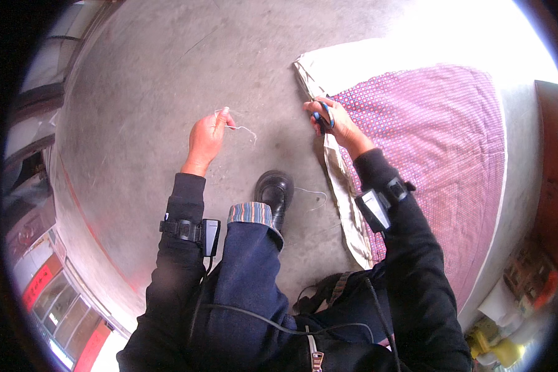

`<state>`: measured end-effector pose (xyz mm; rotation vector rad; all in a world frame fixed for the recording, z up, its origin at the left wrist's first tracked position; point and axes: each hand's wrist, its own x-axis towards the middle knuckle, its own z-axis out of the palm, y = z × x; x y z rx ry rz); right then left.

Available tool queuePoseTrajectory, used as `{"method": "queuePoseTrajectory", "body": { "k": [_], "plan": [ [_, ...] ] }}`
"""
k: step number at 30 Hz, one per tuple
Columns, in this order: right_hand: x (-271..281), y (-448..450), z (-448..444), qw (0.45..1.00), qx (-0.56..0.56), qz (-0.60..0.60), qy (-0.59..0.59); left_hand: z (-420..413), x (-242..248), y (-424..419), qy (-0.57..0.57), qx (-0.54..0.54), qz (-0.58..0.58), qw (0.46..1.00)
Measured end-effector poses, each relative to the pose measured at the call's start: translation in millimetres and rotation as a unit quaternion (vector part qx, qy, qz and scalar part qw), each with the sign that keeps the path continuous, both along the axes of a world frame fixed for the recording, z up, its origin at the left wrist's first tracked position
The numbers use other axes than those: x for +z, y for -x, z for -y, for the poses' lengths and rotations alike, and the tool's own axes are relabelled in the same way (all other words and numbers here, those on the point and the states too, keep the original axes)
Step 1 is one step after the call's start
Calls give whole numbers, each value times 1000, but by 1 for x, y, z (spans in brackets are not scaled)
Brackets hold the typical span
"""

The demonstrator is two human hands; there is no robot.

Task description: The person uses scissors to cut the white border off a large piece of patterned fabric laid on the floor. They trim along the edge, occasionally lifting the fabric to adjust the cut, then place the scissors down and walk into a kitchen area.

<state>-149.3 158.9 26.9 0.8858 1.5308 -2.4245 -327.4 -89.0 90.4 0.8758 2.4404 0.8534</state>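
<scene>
My left hand (208, 136) is raised over the concrete floor, its thumb and fingertips pinching a thin white thread (245, 129) whose loose end hangs off to the right. Blue-and-black handled scissors (324, 116) are in my right hand (337, 122), at the edge of a large patterned quilt (414, 125); their blades are mostly hidden. The quilt lies on the floor to the right, its face pink-purple with small motifs, with a cream fabric border (337, 174) along the side nearest me. Another piece of thread (324, 193) lies between my shoe and that border.
My black shoe (275, 188) stands on the concrete floor (167, 83). A dark cable (260, 317) crosses my lap. Beyond the quilt are a reddish-brown panel (554, 162) and blurred yellow items (507, 349). Windows with red paper strips (41, 284) are at the lower left.
</scene>
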Motion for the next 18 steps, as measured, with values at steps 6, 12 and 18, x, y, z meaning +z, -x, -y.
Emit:
{"method": "queuePoseTrajectory", "body": {
  "k": [6,12,18],
  "plan": [
    [14,-30,5,997,58,-12,46,3,-16,-4,92,-296,-184,933],
    [26,-68,-35,1000,4,18,-2,-68,3,-7,404,-232,-144,873],
    [35,-83,-56,999,-14,28,-11,-120,-10,-15,366,-297,-177,864]
  ]
}}
